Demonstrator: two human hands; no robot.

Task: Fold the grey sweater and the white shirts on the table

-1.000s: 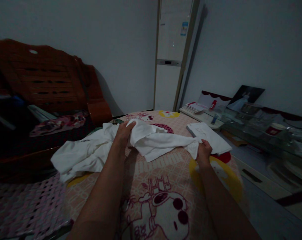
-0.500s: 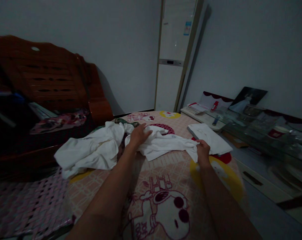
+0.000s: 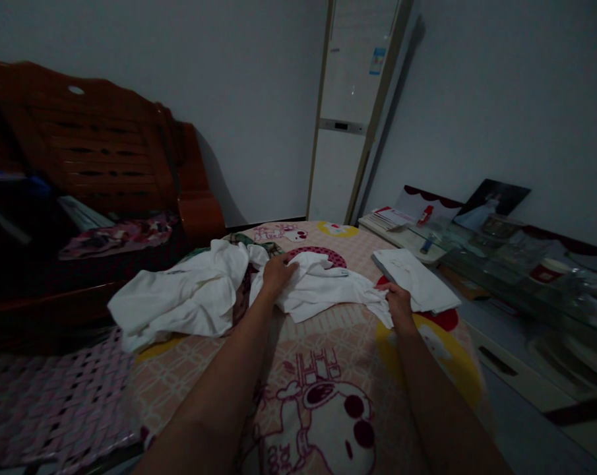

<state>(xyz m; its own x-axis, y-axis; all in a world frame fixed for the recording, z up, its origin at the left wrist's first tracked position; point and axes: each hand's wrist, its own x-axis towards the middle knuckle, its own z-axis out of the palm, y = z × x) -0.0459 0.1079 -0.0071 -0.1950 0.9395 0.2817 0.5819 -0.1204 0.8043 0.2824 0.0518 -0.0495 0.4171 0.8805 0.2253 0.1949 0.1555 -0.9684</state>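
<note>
A crumpled white garment with a small dark label stretches across the middle of the round table. My left hand is closed on its left part, thumb toward the right and some fingertips hidden in the cloth. At the garment's right end, my right hand pinches a bunched corner, one finger reaching out to the left. Left of my left hand lies a loose heap of white clothing. A neatly folded white garment rests just beyond my right hand.
A patterned cloth with cartoon figures covers the table. On the left stand a wooden bench and a woven pink seat. To the right is a glass-topped cabinet with clutter; a tall white air conditioner stands behind.
My right hand has shifted slightly left and down, so the garment's right end hangs slacker. My left hand stays near the same spot on the cloth. The view has tilted a little.
</note>
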